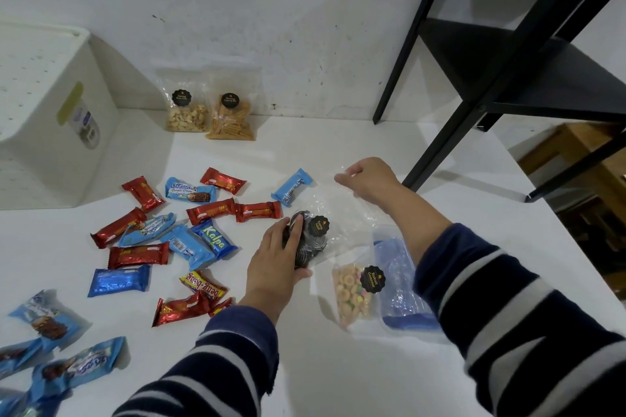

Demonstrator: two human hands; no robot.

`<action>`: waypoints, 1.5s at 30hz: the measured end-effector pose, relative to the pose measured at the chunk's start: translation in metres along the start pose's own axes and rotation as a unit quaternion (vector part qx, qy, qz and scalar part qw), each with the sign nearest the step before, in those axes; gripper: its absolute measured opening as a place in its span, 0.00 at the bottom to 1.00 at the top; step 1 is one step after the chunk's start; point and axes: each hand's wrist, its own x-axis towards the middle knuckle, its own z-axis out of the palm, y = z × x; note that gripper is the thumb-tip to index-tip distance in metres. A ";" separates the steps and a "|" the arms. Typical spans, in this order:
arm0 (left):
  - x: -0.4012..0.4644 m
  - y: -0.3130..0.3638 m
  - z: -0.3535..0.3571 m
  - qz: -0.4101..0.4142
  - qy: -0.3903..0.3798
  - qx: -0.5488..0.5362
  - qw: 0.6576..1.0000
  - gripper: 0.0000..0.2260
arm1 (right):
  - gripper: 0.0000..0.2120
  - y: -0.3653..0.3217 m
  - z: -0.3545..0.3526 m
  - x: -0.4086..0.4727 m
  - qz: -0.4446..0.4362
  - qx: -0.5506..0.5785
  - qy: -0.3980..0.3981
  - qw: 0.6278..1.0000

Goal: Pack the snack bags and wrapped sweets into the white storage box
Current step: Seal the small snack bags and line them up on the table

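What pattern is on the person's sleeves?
Dark navy with wide grey-white stripes on both long knitted sleeves, seen clearly in the head view.

I am seeing the white storage box (50,105) running off the left edge, so its inside is staying hidden from me. The blue sweets (50,372) at bottom left are getting cropped, and the small print on the round black labels (373,278) is reading too blurred.
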 end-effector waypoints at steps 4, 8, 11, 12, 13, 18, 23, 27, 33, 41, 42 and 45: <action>0.000 0.002 -0.003 -0.001 -0.005 0.002 1.000 0.44 | 0.15 0.008 -0.022 -0.019 0.050 -0.109 -0.093 0.988; 0.000 0.004 -0.006 -0.008 -0.017 0.001 1.000 0.44 | 0.13 0.017 -0.025 -0.024 0.050 -0.103 -0.081 0.990; 0.000 0.006 -0.007 -0.014 -0.024 -0.002 1.000 0.44 | 0.12 0.022 -0.017 -0.025 0.044 -0.062 -0.030 0.997; 0.000 0.006 -0.007 -0.016 -0.024 -0.002 1.000 0.45 | 0.12 0.023 -0.013 -0.025 0.039 -0.064 -0.024 0.997; 0.000 0.006 -0.007 -0.018 -0.026 -0.001 1.000 0.45 | 0.13 0.024 -0.010 -0.025 0.035 -0.068 -0.022 0.997; -0.001 0.007 -0.009 -0.027 -0.032 0.008 0.999 0.44 | 0.13 0.030 -0.012 -0.022 0.024 -0.054 -0.038 0.998; -0.001 0.009 -0.012 -0.033 -0.041 0.007 0.999 0.44 | 0.14 0.033 -0.023 -0.026 0.056 -0.023 -0.087 0.994; -0.001 0.009 -0.011 -0.033 -0.040 0.002 0.999 0.45 | 0.14 0.035 -0.013 -0.027 0.038 -0.037 -0.034 0.998; 0.005 0.011 -0.021 -0.051 -0.059 -0.049 0.996 0.43 | 0.16 0.039 -0.005 -0.031 -0.012 -0.048 0.013 0.999; 0.055 0.061 -0.078 -0.137 0.040 -0.361 0.921 0.18 | 0.17 0.033 0.008 -0.047 -0.100 0.019 -0.016 0.995; 0.058 0.063 -0.080 -0.135 0.024 -0.380 0.915 0.17 | 0.17 0.033 0.010 -0.048 -0.100 0.025 -0.019 0.994; 0.059 0.064 -0.078 -0.121 0.014 -0.397 0.910 0.14 | 0.12 0.033 0.013 -0.050 -0.093 0.056 -0.020 0.994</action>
